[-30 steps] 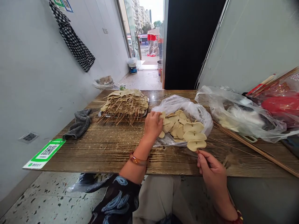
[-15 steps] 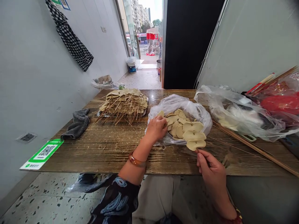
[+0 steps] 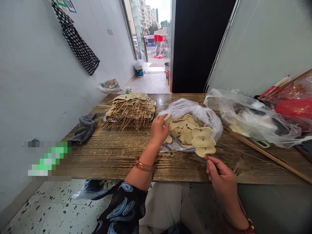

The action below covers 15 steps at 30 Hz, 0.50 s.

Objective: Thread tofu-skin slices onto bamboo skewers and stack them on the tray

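Observation:
My right hand point(image 3: 220, 175) pinches the near end of a skewer; several pale beige oval slices point(image 3: 205, 151) are threaded on it in a row pointing away from me. My left hand point(image 3: 158, 130) is at the left edge of a clear plastic bag point(image 3: 186, 104), its fingers closed on one pale slice point(image 3: 168, 120). Inside the open bag lies a heap of similar loose slices point(image 3: 187, 134). Another slice point(image 3: 168, 139) lies just below my left hand. What the slices are made of I cannot tell.
A tray of stacked, skewered slices point(image 3: 133, 105) stands at the left back of the wooden table point(image 3: 117, 156). A grey cloth point(image 3: 84, 128) lies left of it. Long bare skewers point(image 3: 258, 149) lie at the right, beside another plastic bag point(image 3: 255, 118).
My left hand has lifted slightly up and left, with a slice now showing in its fingers. My right hand and its skewer stay almost still. The view has shifted a little.

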Each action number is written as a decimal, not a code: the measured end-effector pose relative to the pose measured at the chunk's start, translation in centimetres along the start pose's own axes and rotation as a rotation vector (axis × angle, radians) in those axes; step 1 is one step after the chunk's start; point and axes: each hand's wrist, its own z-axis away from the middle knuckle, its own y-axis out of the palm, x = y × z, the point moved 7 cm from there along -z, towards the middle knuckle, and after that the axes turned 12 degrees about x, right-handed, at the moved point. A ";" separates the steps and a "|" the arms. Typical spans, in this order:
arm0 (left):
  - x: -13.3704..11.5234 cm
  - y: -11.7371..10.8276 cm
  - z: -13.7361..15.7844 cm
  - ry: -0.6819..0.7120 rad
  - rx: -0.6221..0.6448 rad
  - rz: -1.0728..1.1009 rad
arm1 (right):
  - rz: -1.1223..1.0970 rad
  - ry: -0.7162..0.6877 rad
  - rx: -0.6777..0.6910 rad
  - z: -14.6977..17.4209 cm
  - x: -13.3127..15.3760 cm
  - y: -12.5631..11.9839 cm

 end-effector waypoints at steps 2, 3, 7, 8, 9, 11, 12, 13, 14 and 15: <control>-1.2 0.3 0.2 0.093 0.046 -0.182 | 0.001 -0.005 -0.001 0.0 0.1 0.0; -1.7 0.7 0.3 0.136 0.099 -0.235 | 0.000 -0.007 0.000 0.0 0.2 0.0; -2.5 2.4 0.8 0.246 0.323 -0.345 | 0.004 -0.019 0.008 -0.1 0.5 0.1; -2.6 2.7 0.9 0.259 0.366 -0.347 | 0.008 -0.022 0.009 -0.1 0.6 0.1; -2.6 2.8 0.9 0.265 0.390 -0.332 | 0.012 -0.023 0.012 -0.1 0.6 0.1; -2.6 2.5 0.7 0.247 0.371 -0.241 | 0.017 -0.022 0.022 -0.1 0.5 0.2; -2.5 2.1 0.5 0.219 0.338 -0.161 | 0.018 -0.020 0.027 -0.1 0.4 0.2; -2.3 1.6 0.3 0.176 0.300 -0.058 | 0.018 -0.018 0.033 -0.1 0.3 0.2; -2.0 1.2 0.1 0.120 0.264 0.068 | 0.017 -0.015 0.040 -0.1 0.1 0.2; -1.5 1.0 0.0 0.053 0.238 0.209 | 0.016 -0.010 0.050 -0.1 0.0 0.3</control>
